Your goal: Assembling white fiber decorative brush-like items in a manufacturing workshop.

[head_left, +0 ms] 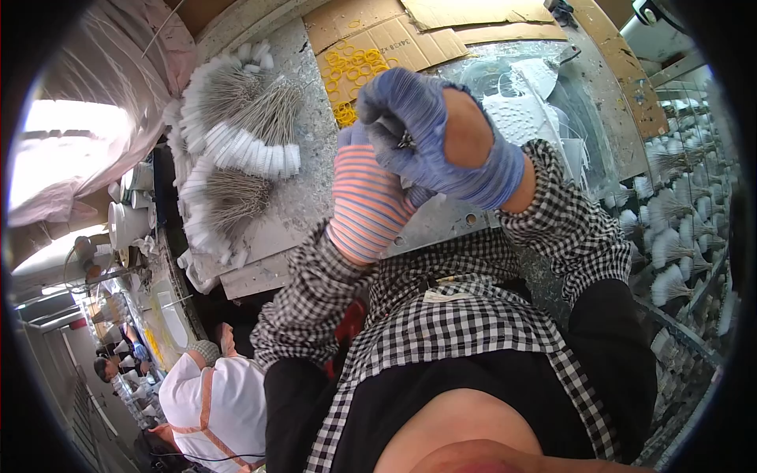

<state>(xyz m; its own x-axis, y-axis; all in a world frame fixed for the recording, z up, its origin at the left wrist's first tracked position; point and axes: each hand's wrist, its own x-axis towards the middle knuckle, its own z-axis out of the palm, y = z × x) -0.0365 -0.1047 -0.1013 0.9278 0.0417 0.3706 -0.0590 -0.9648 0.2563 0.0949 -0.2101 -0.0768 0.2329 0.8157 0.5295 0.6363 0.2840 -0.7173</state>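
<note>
Some wires (406, 143) — inside right hand (438, 138)

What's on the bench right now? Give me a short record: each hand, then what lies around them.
Left hand: in a pink-orange striped knit glove, against the right; fingers mostly hidden
Right hand: in a blue knit glove, fingers curled; thin grey tips show inside the curl, grip unclear
Bench left: bundled white-bristled brushes with thin grey stems
Beyond hands: thin yellow loops on brown cardboard
Far right: more white brush bundles
</note>
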